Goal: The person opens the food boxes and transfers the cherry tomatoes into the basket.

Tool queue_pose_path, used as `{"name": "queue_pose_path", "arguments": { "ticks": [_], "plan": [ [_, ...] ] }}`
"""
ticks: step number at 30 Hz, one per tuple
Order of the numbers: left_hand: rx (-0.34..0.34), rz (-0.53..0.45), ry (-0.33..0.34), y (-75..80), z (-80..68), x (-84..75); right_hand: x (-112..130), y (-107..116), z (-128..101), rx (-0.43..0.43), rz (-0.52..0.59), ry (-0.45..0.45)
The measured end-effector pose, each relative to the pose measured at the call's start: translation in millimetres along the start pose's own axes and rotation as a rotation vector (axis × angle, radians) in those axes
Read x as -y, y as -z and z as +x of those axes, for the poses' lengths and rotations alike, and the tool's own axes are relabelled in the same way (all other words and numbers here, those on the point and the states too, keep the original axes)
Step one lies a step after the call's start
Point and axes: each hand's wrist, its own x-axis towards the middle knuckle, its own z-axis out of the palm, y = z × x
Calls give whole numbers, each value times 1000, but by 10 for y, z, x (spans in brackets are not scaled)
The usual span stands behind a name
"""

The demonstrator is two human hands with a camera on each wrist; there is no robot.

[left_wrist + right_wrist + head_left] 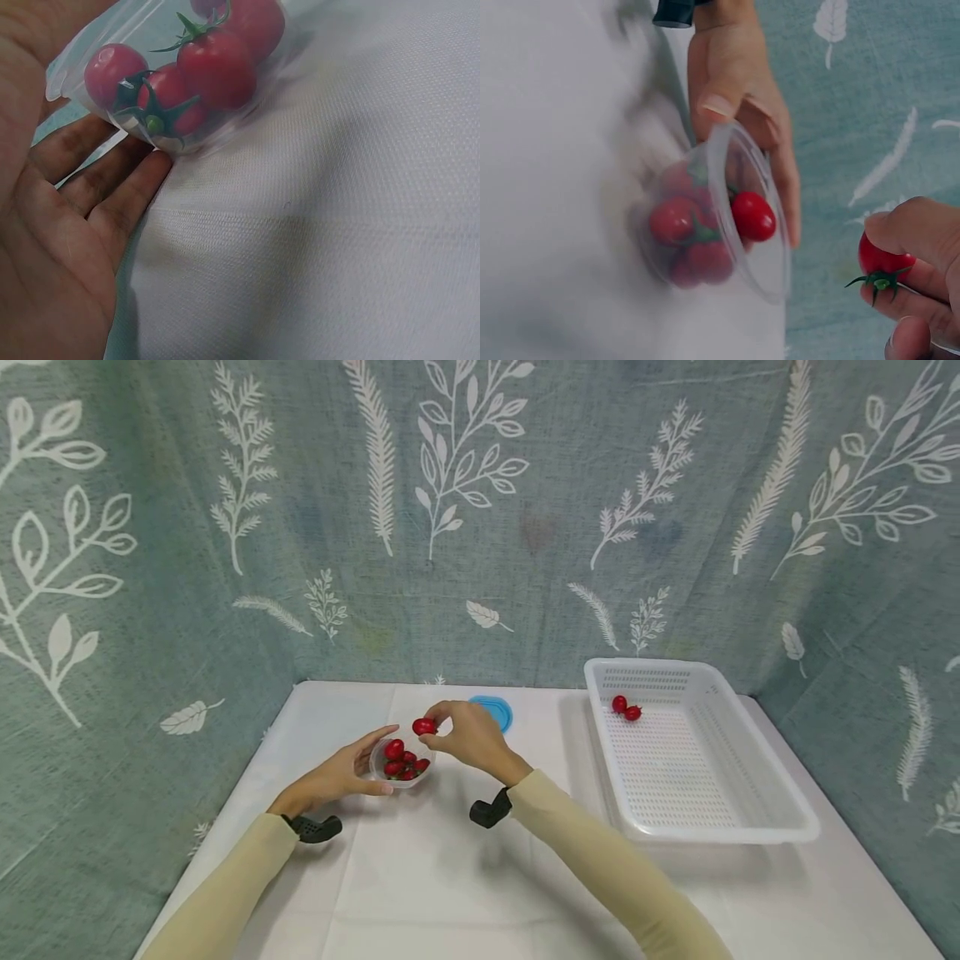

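Note:
A small clear plastic bowl (401,767) holds several cherry tomatoes (395,749) on the white table. My left hand (341,774) cups its left side, fingers and thumb curved round the wall (71,64). Just above the bowl, my right hand (457,735) pinches one cherry tomato (423,726) between thumb and fingers; its green stem shows in the right wrist view (883,261). The bowl (727,217) looks tilted in the right wrist view, with tomatoes (752,216) inside. In the left wrist view the tomatoes (214,67) press against the clear wall.
A white perforated basket (720,802) stands at the right with two cherry tomatoes (626,707) in its far left corner. A blue lid (495,708) lies behind my right hand. A leaf-patterned cloth backs the table (450,877).

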Motion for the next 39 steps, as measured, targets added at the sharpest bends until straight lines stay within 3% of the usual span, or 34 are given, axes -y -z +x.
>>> {"name": "queue_pose_path", "arguments": {
  "ticks": [20,39],
  "plan": [
    [14,-31,-21,7,-35,27,-235,617,-162,-84,-69,-116],
    [12,-29,-44,0,-26,46,-766,1340,-494,-185,-159,-182]
  ]
}}
